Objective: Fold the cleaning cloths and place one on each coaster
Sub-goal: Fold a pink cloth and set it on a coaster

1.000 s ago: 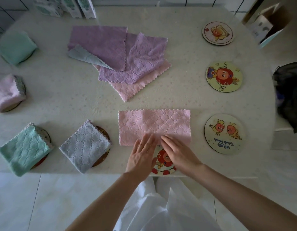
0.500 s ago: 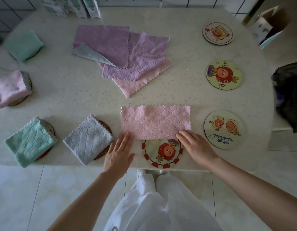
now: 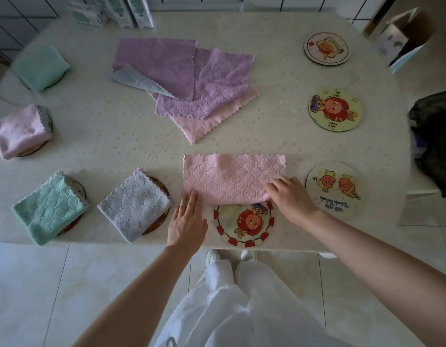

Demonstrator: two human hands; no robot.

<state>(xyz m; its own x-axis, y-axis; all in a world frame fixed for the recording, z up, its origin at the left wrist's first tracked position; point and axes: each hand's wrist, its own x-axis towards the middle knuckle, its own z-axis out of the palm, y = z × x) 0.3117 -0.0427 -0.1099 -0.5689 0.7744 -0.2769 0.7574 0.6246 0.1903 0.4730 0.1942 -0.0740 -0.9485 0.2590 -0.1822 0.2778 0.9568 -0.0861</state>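
Note:
A pink cloth, folded in half into a rectangle, lies near the table's front edge. Its near edge overlaps the top of a red-rimmed cartoon coaster. My left hand lies flat with straight fingers touching the cloth's near left corner. My right hand has its fingers curled over the near right corner and pinches it. Folded cloths sit on coasters at the left: grey, teal, pink and another teal. Bare coasters lie at the right.
A pile of unfolded purple, grey and pink cloths lies at the table's middle back. Small boxes stand along the far edge, and an open carton is at the back right. A dark bag hangs off the right side.
Both hands slid apart from the middle of the cloth's near edge to its two near corners, uncovering the coaster. My right hand's fingers have curled onto the right corner.

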